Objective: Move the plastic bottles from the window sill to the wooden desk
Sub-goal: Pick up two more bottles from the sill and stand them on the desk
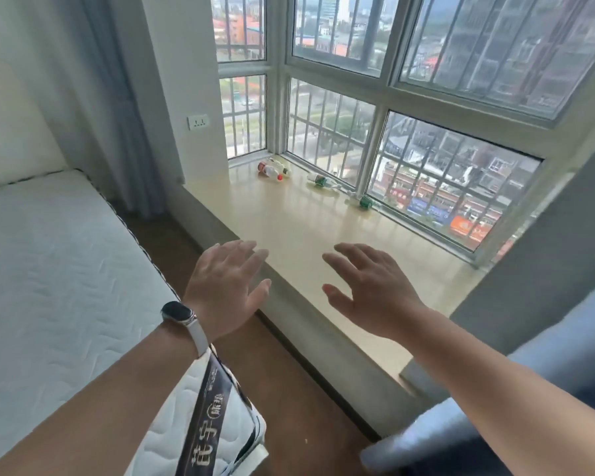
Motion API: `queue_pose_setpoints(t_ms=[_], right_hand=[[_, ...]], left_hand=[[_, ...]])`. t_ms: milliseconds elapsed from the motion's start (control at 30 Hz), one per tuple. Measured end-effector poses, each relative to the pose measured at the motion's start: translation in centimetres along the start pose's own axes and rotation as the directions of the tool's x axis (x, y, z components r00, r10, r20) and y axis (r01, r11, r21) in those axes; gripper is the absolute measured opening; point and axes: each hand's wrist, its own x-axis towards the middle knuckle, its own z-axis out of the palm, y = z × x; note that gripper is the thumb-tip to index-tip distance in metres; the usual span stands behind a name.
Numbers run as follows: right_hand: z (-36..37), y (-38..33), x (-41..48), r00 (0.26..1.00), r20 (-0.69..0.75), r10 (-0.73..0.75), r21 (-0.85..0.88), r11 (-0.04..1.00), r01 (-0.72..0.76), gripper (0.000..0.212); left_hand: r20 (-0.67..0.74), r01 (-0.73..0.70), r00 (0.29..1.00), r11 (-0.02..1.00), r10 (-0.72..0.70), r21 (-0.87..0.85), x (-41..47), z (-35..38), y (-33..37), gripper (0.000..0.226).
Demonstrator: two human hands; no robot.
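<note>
Nearest, a bare mattress (66,269) on the left, its labelled corner jutting out under the left forearm; a grey-blue padded edge (529,407) low on the right, unclear what piece of furniture. Between them a strip of brown floor (289,389), the walking lane to the window.

Next, both hands stretched forward, palms down, fingers spread wide and holding nothing. Left hand (227,286), with a watch (179,313) on the wrist, over the sill's near edge; right hand (371,293) over the sill itself. Probably raised in readiness while closing in, since nothing lies within reach yet.

Beyond, the broad pale window sill (289,218), bare across its near half.

Farthest, the plastic bottles, all lying on their sides close against the glass, likely rolled or tossed there: a red-capped pair (272,169) touching each other in the far left corner, a green-labelled bottle (320,181) near the middle, and another green-labelled one (363,201) further right, just beside the frame. All well apart from the hands.

No wooden desk in view, so none moved yet by this evidence; a turn away from the window probably needed once bottles are gathered.
</note>
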Motion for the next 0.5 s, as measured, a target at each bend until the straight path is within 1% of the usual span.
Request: queue_pose_setpoints(t_ms=[133, 233, 500], right_hand=[[0.2, -0.6, 3.9, 0.998, -0.053, -0.044, -0.013, 0.999, 0.043, 0.069], [0.7, -0.9, 6.8, 0.995, -0.071, -0.064, -0.012, 0.998, 0.063, 0.066], [2.7, 0.2, 15.0, 0.986, -0.094, -0.137, 0.030, 0.990, 0.141, 0.061]], left_hand=[[-0.023, 0.043, 0.999, 0.999, -0.043, -0.005, 0.7, 0.1, -2.9, 0.050], [-0.014, 0.074, 0.997, 0.997, -0.074, 0.001, 1.2, 0.3, -4.8, 0.050], [-0.006, 0.141, 0.990, 0.986, -0.141, 0.091, 4.8, 1.8, -9.4, 0.050]])
